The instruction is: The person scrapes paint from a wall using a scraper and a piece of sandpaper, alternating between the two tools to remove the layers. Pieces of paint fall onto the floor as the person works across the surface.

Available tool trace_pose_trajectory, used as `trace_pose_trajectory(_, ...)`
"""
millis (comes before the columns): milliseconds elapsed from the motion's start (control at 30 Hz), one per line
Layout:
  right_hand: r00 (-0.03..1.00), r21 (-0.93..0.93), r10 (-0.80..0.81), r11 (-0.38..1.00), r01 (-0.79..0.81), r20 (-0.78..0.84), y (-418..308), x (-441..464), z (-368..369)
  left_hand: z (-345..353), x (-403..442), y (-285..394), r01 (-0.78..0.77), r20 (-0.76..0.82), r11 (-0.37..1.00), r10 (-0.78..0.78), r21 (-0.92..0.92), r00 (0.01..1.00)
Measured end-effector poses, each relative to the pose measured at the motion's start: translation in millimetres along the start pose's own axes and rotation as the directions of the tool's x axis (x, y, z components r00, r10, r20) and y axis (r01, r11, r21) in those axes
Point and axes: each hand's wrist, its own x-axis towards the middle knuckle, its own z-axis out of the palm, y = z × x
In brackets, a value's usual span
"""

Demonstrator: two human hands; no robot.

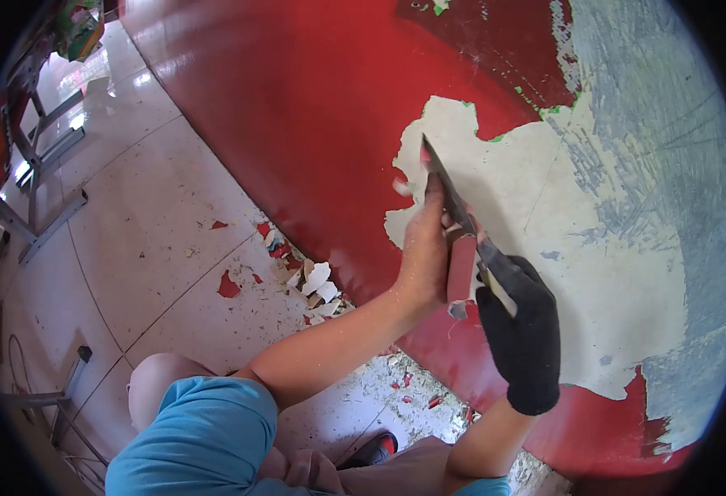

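My gloved right hand (pixel 524 322), in a black glove, is closed around the pale handle of a knife (pixel 456 198). Its dark blade points up and away, seen nearly edge-on, tapering to a tip. My bare left hand (pixel 423 252) is closed on a reddish rectangular block (pixel 461 269) with a ragged lower end. The left thumb lies along the blade, and the block sits just beside the knife. The left fingers are partly hidden behind the blade and block. Both hands are in front of a bare cream patch (pixel 578 256) on the red wall (pixel 297 107).
Grey scraped plaster (pixel 652 149) covers the wall's right part. Paint flakes (pixel 320 283) and crumbs line the wall's foot on the tiled floor (pixel 131 157). A metal ladder (pixel 45 165) stands at the left. My knees and a shoe (pixel 373 450) are below.
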Motion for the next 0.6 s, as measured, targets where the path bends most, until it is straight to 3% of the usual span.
trace_pose_trajectory(33,1.0,0.009,-0.011,1.0,0.011,-0.005,0,-3,-8,9,-1,4,-0.012,0.001,1.0,0.012,0.008,1.0)
trace_pose_trajectory(100,0.985,0.142,0.162,0.975,-0.168,0.058,1,-12,-24,27,-3,9,-0.069,-0.165,0.99,0.048,-0.122,0.985)
trace_pose_trajectory(133,0.985,0.15,0.157,0.975,-0.166,0.073,6,-17,-30,6,2,10,-0.005,-0.02,0.999,0.004,-0.049,1.0)
trace_pose_trajectory(267,0.983,0.087,0.105,0.989,-0.119,0.148,19,-30,-53,-3,6,-4,-0.109,0.144,0.99,0.121,-0.088,0.982)
trace_pose_trajectory(300,0.973,0.141,0.168,0.972,-0.19,0.156,22,-33,-57,4,3,-10,-0.123,0.143,0.99,0.133,-0.074,0.981)
trace_pose_trajectory(367,0.962,0.211,0.216,0.945,-0.25,0.17,29,-38,-61,24,-6,-19,-0.211,-0.164,0.977,0.21,0.007,0.964)
trace_pose_trajectory(400,0.962,0.228,0.231,0.938,-0.26,0.146,34,-40,-63,21,-4,-24,-0.21,-0.005,0.974,0.21,-0.086,0.978)
trace_pose_trajectory(433,0.962,0.246,0.246,0.931,-0.269,0.121,39,-43,-65,9,2,-29,-0.222,-0.005,0.972,0.222,-0.07,0.975)
trace_pose_trajectory(500,0.966,0.283,0.222,0.925,-0.252,0.133,50,-48,-73,-20,16,-37,0.01,0.441,0.977,0.087,-0.212,0.893)
trace_pose_trajectory(533,0.967,0.302,0.21,0.921,-0.245,0.144,55,-51,-78,-19,18,-37,0.0,0.441,0.981,0.088,-0.195,0.893)
trace_pose_trajectory(600,0.979,0.279,0.162,0.941,-0.19,0.122,56,-56,-89,-14,26,-36,-0.062,0.538,0.996,0.016,0.067,0.843)
